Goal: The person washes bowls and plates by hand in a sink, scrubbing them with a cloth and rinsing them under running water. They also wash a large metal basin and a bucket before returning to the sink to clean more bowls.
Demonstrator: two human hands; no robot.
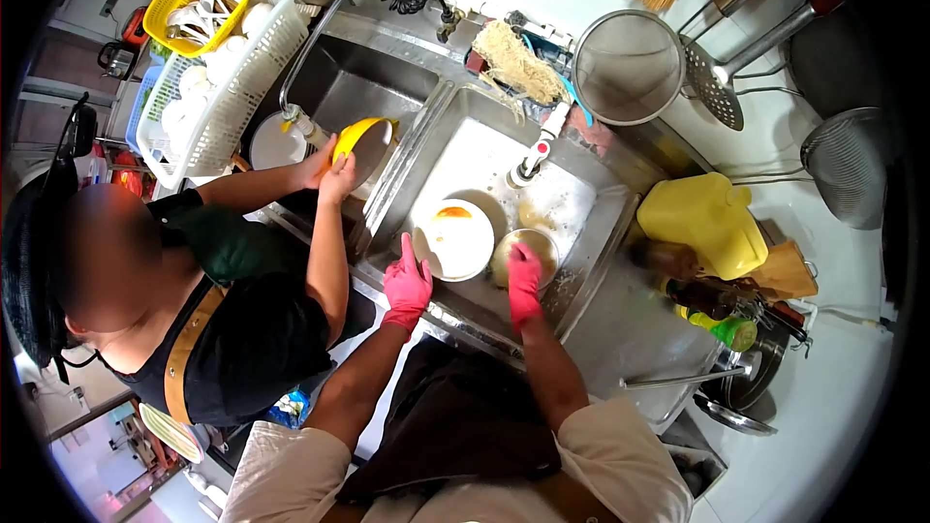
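Observation:
In a pink glove, my left hand (407, 283) grips the near left edge of a white bowl (453, 252), its index finger stretched along the rim. An orange-brown smear of sauce marks the bowl's inside. My right hand (524, 276), gloved in pink too, reaches down into a small round bowl (547, 250) of cloudy liquid. Its fingers are curled, and whatever they hold is hidden. Both vessels sit side by side in the right sink basin (412, 194), among white suds.
At my left a co-worker holds a yellow bowl (356, 136) by the left basin (387, 68). A white tap (542, 147) juts over my basin. A white basket (281, 19) of dishes stands left; a yellow jug (693, 223), bottles and hanging strainers (628, 68) line the right.

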